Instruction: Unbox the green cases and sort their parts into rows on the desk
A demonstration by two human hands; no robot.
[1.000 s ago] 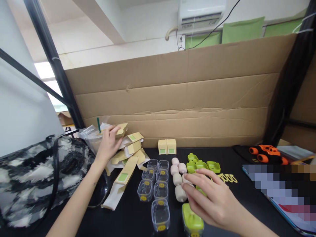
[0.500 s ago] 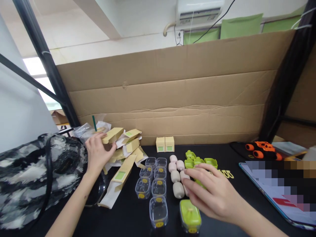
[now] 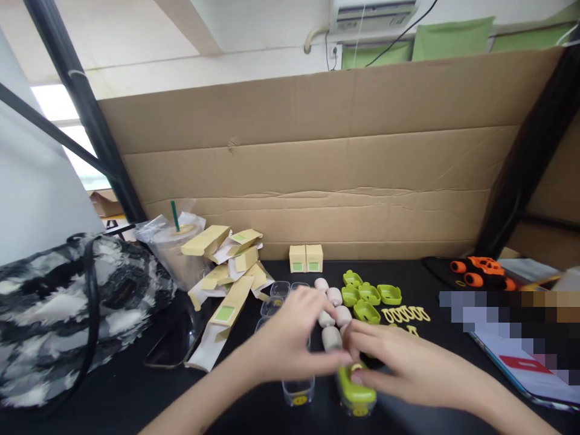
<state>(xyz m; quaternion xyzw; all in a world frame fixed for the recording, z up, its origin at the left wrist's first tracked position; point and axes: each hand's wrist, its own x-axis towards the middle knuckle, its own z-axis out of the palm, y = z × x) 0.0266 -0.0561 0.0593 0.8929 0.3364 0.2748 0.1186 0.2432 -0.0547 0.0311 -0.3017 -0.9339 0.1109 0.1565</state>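
My left hand (image 3: 294,338) is over the clear plastic containers (image 3: 299,389), thumb apart from the curled fingers, with nothing visible in it. Its fingertips come close to the pale rounded blocks (image 3: 332,339) in the middle. At the front, my right hand (image 3: 399,362) has thumb and fingertips closed around the top of a green lid (image 3: 357,391), which sits on a clear container with a yellow sticker. Something pale yellow shows at the fingertips. The hands partly hide the containers and blocks. Both are slightly blurred.
Several green lids (image 3: 369,294) and pale yellow bands (image 3: 405,314) lie right of the blocks. Opened cartons (image 3: 233,302) heap at left beside a plastic cup (image 3: 174,260) and a furry bag (image 3: 90,314). Two small boxes (image 3: 298,260) stand behind; an orange toy car (image 3: 484,272) is at right.
My left hand has left a carton on the heap and moved right and nearer. My right hand has come down onto the green lid. The view has shifted slightly.
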